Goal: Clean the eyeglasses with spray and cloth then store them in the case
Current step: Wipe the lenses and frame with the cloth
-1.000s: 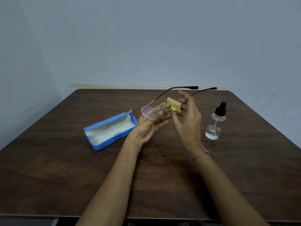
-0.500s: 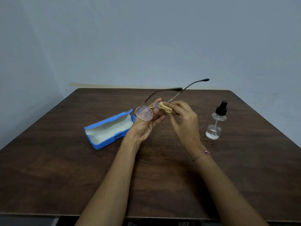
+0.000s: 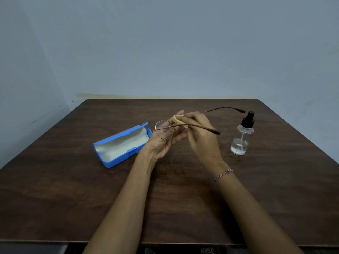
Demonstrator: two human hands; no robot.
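Note:
Thin-rimmed round eyeglasses point(image 3: 164, 132) are held above the middle of the table by my left hand point(image 3: 164, 143), whose fingers grip the frame near the left lens. Their dark temple arms stick out to the right. My right hand point(image 3: 199, 133) pinches a small yellow cloth point(image 3: 177, 121) against the other lens, which the cloth and fingers hide. An open blue case point(image 3: 120, 146) with a white lining lies on the table left of my hands. A clear spray bottle point(image 3: 242, 136) with a black nozzle stands upright to the right.
The dark wooden table point(image 3: 73, 189) reaches from the pale blue wall to the near edge at the bottom of the view. A thread bracelet point(image 3: 222, 174) is on my right wrist.
The glasses have turned, and their temple arms have swung down and to the right. My right hand has closed the cloth onto the lens. Case and bottle have not moved.

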